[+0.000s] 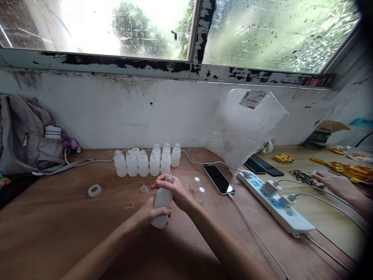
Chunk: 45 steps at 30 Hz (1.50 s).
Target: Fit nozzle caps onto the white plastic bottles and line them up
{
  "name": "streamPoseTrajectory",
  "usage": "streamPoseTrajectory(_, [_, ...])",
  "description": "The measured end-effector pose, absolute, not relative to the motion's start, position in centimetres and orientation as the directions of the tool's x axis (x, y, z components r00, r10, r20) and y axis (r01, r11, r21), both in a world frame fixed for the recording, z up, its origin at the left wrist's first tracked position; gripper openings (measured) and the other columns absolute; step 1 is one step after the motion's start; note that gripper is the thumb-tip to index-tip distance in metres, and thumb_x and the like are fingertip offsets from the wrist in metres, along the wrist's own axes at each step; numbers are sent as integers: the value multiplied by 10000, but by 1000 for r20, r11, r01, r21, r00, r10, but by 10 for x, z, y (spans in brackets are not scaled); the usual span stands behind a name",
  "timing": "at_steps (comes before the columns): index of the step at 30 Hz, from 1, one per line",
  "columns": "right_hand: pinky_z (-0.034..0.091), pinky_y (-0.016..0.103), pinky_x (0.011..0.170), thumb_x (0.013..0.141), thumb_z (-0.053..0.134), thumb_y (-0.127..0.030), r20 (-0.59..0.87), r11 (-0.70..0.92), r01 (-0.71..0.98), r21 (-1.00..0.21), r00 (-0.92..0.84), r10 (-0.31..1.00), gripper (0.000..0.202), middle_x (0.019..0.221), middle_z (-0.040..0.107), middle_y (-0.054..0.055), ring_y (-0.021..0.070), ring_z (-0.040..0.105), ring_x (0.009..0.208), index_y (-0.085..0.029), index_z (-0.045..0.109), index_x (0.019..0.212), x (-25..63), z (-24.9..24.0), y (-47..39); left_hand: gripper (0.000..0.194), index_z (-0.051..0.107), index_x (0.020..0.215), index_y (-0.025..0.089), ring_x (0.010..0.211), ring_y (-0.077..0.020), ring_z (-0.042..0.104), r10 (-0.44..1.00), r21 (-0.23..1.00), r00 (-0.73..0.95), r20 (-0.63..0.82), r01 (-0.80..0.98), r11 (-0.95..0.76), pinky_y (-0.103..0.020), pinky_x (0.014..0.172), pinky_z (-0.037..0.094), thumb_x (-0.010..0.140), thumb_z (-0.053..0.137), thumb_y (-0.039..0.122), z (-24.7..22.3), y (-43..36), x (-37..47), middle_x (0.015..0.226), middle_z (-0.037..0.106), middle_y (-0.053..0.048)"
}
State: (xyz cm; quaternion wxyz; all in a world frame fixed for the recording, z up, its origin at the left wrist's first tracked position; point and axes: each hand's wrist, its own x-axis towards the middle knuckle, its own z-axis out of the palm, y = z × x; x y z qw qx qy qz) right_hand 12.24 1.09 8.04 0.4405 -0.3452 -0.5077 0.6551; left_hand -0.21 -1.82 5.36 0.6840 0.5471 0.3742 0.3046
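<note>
A frosted white baby bottle (162,199) is tilted in front of me, held between both hands. My left hand (151,212) wraps round its body, the thumb lying across the front. At the top, my right hand (171,186) has its fingers closed about the bottle's neck and a clear teat (169,179); the fingers partly hide that end. Just left of the hands, a loose clear teat (143,189) rests on the table. Farther left lies a white ring (94,190). Several similar bottles (143,163) stand in rows behind my hands.
Clear round discs (198,195) lie right of my hands, beside a charging phone (219,179). A power strip (275,202) with plugs and cables runs along the right. Another person's hand (335,184) reaches over small dark parts (303,177). A grey backpack (26,132) sits far left.
</note>
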Motion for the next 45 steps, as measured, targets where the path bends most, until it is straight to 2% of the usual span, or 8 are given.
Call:
streamPoseTrajectory(7, [269,166,324,655,613,-355,-57,-200,-252,-947,-479,876,215,730,660,46,140,572,533,-176,507,712,126,82,6,270,485,881,135,557,-128,544,643,810,743,-187,-254,529,-208,446,351,681,506,314,56,-32,-6,690,535,-24])
streamPoseTrajectory(15, [429,238,573,631,656,-311,47,-11,-141,-990,-402,914,210,636,620,14,168,601,694,-166,505,645,121,81,8,204,476,757,139,525,-145,517,898,997,433,-81,26,77,-274,481,409,590,580,195,43,-20,5,623,518,-3])
streamPoseTrajectory(21, [424,283,736,681,606,-429,91,210,175,-962,-518,850,285,917,618,51,195,561,899,-171,563,794,135,95,8,356,506,952,145,761,-198,534,959,956,247,139,218,-195,-295,633,431,617,604,213,33,-18,3,862,579,-56])
streamPoseTrajectory(27, [419,289,675,668,594,-467,-262,140,891,-433,-272,926,349,929,606,72,221,561,863,-193,595,884,202,114,24,259,526,782,133,575,-148,522,987,994,161,10,103,-27,-246,523,398,643,621,330,27,-11,-2,627,551,-6])
streamPoseTrajectory(31, [418,310,656,653,630,-330,-303,-71,994,-80,43,952,247,960,593,95,251,569,882,-193,612,858,229,110,36,258,497,694,143,494,-117,497,989,998,138,-54,35,50,-227,469,376,637,628,357,23,-8,-3,572,527,12])
streamPoseTrajectory(37, [424,247,497,612,651,-189,-433,-99,988,-119,38,901,202,737,638,66,162,614,545,-141,605,803,224,96,43,269,479,668,147,486,-107,496,977,997,200,-68,-24,74,-213,450,366,618,648,351,21,-7,-3,568,506,25])
streamPoseTrajectory(42, [426,257,439,758,488,-402,-411,-71,978,-197,-16,912,341,556,606,72,159,583,435,-110,577,607,215,91,43,269,480,696,148,479,-104,488,977,998,203,-70,11,70,-214,457,355,628,643,351,20,-5,-4,549,514,28])
streamPoseTrajectory(45, [430,237,409,731,539,-370,-449,-80,953,-291,-62,891,265,630,621,69,140,574,423,-111,588,762,217,91,42,281,476,705,149,477,-101,485,976,997,205,-76,25,72,-215,461,355,620,650,353,19,-5,-5,556,517,30])
